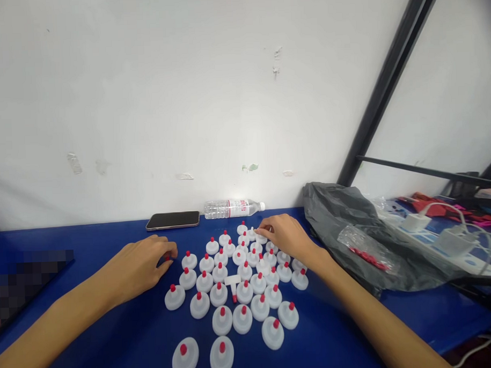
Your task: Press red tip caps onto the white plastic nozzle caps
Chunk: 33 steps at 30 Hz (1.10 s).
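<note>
Many round white nozzle lids (pixel 222 320) stand nozzle-up on the blue table, most with a small red tip cap (pixel 222 347) on the nozzle. My right hand (pixel 285 236) is at the back of the group, its thumb and finger closed at the bare nozzle of a white lid (pixel 251 234). To the left of the group, my left hand (pixel 146 265) is curled, and a bit of red shows between thumb and finger, apparently a red tip cap (pixel 167 257). Among the lids lies a white T-shaped piece (pixel 233 281) with a red end.
A phone (pixel 173 220) and a clear plastic bottle (pixel 234 208) lie along the wall. On the right are a dark grey plastic bag (pixel 339 213), a clear bag of red caps (pixel 369 255) and a power strip (pixel 469 259) with chargers. A black metal post (pixel 375 109) rises behind.
</note>
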Tool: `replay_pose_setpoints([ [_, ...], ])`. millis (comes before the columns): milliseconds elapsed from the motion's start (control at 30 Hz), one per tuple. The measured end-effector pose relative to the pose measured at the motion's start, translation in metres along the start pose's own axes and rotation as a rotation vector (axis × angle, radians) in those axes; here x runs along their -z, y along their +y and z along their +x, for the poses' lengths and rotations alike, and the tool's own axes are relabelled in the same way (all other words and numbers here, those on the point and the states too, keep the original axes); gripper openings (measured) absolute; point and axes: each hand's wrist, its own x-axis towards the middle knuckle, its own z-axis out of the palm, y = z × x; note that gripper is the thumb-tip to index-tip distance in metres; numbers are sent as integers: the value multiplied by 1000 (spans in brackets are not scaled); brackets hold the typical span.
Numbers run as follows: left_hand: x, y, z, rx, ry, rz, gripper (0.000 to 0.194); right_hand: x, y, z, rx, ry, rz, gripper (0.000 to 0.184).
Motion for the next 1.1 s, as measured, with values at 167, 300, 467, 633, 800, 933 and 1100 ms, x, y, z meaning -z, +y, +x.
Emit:
replay_pose_setpoints([
  [167,2,4,-1,-11,45,-15,37,0,-2,-1,13,-14,1,19],
  [300,5,12,0,-15,92,-45,48,3,-4,-3,16,-14,-13,27],
  [467,4,24,-2,-21,94,-173,52,9,-8,-4,22,82,-34,46],
  [633,1,29,-2,-93,101,-172,47,15,-16,-7,120,199,-5,55],
  [800,9,31,0,-48,235,-161,48,15,-32,-15,266,305,63,33],
  [933,15,43,-4,-130,462,-245,37,11,-51,-25,445,368,151,27],
  [1100,10,72,-14,-359,581,-351,20,2,-72,-37,592,316,190,63],
])
